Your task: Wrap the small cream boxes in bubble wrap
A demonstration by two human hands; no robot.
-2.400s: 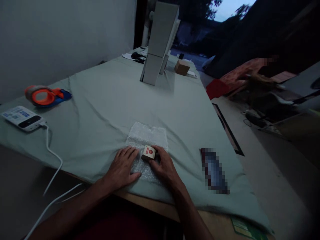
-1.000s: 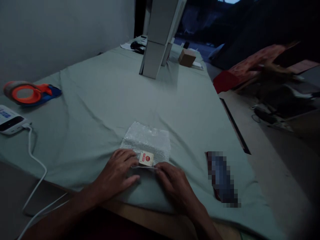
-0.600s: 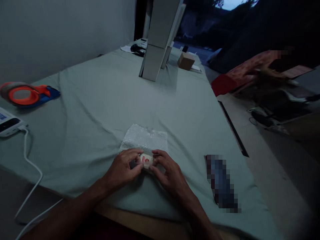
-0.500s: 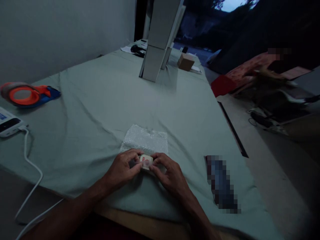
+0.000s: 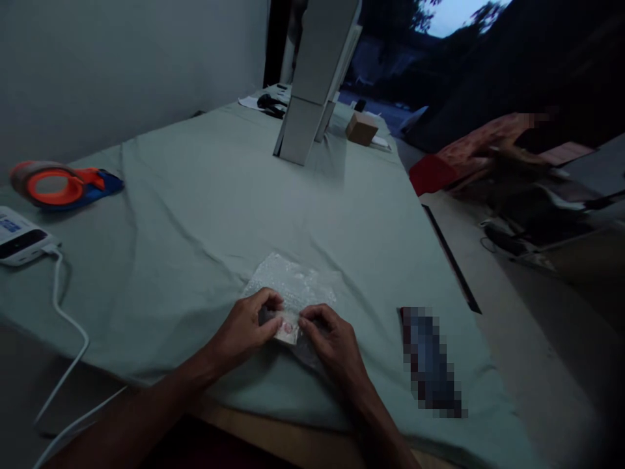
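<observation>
A small pale box with reddish print (image 5: pixel 288 329) lies on a sheet of clear bubble wrap (image 5: pixel 286 277) near the table's front edge. My left hand (image 5: pixel 249 322) grips the box's left side between thumb and fingers. At its right side, the fingers of my right hand (image 5: pixel 332 335) are pinched on the bubble wrap, close against the box. Part of the film seems to lie over the box's far end. More clear wrap shows below my right hand.
An orange and blue tape dispenser (image 5: pixel 58 185) and a white device (image 5: pixel 24 238) with a white cable are at left. A pixelated dark object (image 5: pixel 432 361) lies at right. Tall pale panels (image 5: pixel 305 98) and a brown carton (image 5: pixel 361 128) stand farther back on the green cloth (image 5: pixel 195 163).
My right hand has shifted from the box's edge to the bubble wrap. The wrap has moved, and its near part now shows around the box. The view has tilted slightly.
</observation>
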